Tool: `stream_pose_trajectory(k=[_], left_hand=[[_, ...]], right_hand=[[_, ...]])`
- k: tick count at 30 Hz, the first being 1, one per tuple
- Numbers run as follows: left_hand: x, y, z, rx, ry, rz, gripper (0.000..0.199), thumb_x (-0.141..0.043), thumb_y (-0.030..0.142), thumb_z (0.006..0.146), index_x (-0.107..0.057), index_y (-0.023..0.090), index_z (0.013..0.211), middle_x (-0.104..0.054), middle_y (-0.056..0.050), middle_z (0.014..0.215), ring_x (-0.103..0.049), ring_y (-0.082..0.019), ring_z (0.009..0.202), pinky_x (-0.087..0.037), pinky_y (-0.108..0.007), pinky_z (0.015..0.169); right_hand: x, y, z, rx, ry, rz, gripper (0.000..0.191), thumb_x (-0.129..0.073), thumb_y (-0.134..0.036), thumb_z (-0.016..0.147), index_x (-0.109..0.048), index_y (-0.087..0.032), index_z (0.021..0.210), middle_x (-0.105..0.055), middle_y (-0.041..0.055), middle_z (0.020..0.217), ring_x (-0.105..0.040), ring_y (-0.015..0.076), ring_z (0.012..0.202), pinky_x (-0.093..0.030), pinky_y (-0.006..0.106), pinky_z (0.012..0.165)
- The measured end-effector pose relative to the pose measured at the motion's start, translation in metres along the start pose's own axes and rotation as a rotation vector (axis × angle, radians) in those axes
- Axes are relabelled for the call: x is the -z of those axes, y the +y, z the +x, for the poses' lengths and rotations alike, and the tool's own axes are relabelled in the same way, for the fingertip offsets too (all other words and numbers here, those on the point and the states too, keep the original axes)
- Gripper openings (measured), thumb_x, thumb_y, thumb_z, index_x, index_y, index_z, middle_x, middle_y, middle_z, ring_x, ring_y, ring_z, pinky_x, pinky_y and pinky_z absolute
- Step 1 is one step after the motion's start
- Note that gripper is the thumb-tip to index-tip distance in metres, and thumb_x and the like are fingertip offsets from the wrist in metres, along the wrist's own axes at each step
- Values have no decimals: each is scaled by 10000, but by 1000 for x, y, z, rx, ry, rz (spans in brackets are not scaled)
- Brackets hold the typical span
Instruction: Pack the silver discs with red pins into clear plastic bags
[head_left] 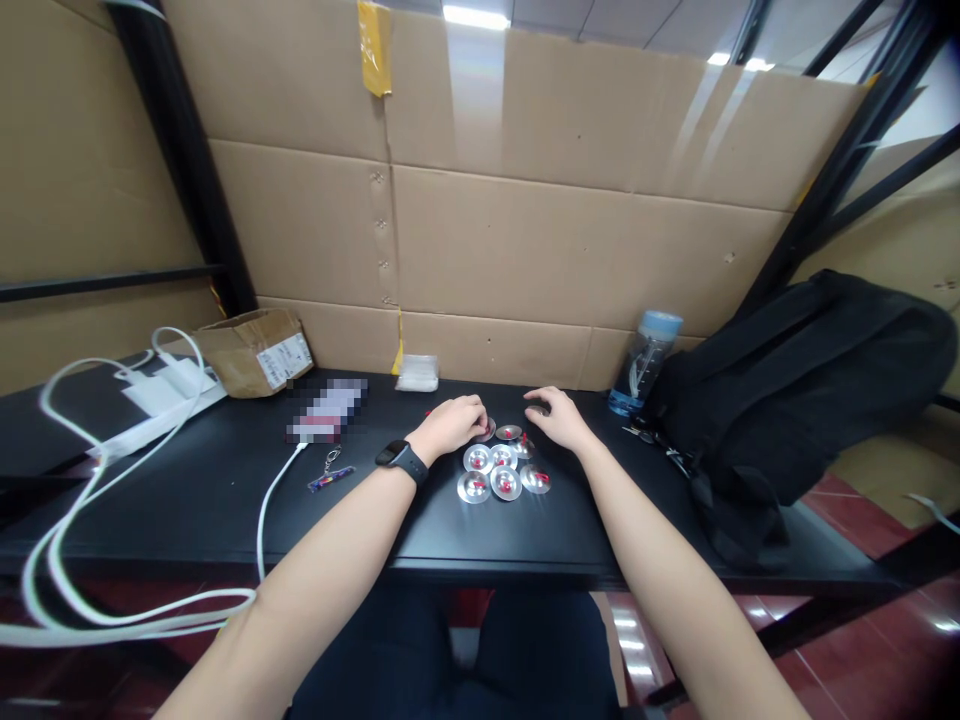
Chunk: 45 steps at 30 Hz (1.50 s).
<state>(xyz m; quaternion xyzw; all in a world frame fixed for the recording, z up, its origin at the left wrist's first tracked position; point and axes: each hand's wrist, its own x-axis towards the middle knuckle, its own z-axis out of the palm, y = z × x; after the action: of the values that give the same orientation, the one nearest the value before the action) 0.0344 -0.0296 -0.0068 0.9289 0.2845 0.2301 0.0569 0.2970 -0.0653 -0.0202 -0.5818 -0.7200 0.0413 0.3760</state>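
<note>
Several round silver metal discs (pixel 505 483) with small red parts at their centres lie grouped on the black table (pixel 420 535). My left hand (pixel 452 424), with a dark watch on the wrist, is at the group's back left corner. Its fingers are closed on the edge of a disc (pixel 487 430) and cover part of it. My right hand (pixel 556 418) hovers at the back right of the group, thumb and fingers apart and curved, near a small dark item beneath the fingertips that I cannot make out.
Behind stands a cardboard wall (pixel 495 250), with a clear stack (pixel 417 373) before it. At left are an open carton (pixel 255 350), a power strip (pixel 157 410), white cables, a blurred-out item and a keychain (pixel 331 478). A bottle (pixel 645 362) and black backpack (pixel 795 390) stand right.
</note>
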Motion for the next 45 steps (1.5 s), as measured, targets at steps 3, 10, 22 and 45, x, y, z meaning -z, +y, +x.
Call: stream_pose_trajectory(k=[3,10,22,45], left_hand=[[4,1,0,46,90,-165,64,-615,218,919,-666,199,886,-701,-39,902,-653,-196,849,-476,-286,784],[2,8,3,58,156,-578,149,-598,308,936,-652,172,961,-731,-52,964,-678,-178,866,-508,-272,779],[40,-20,-8,271,280,-311,158,-723,340,827,-759,187,849,-772,-41,845,-682,-191,779,-501,-281,722],[39,-36,-15,230,44,-145,213,-827,289,686,-765,196,867,-750,-29,791,-681,-188,740,-486,-250,648]], right_hand=[[1,-25,-5,112,-15,207,326,-731,-274,815,-711,-229,1138,-711,69,1143,-674,215,1018,-526,341,881],[-8,-65,-13,203,-99,374,571,-840,-354,733,-641,-266,1261,-724,52,1208,-705,216,1030,-541,326,850],[5,0,1,-104,123,154,440,-813,-311,718,-672,-210,1123,-745,67,1021,-701,201,858,-562,356,845],[1,28,-1,-94,-132,-8,225,-721,-284,846,-793,-245,1055,-792,40,1006,-719,224,898,-545,338,853]])
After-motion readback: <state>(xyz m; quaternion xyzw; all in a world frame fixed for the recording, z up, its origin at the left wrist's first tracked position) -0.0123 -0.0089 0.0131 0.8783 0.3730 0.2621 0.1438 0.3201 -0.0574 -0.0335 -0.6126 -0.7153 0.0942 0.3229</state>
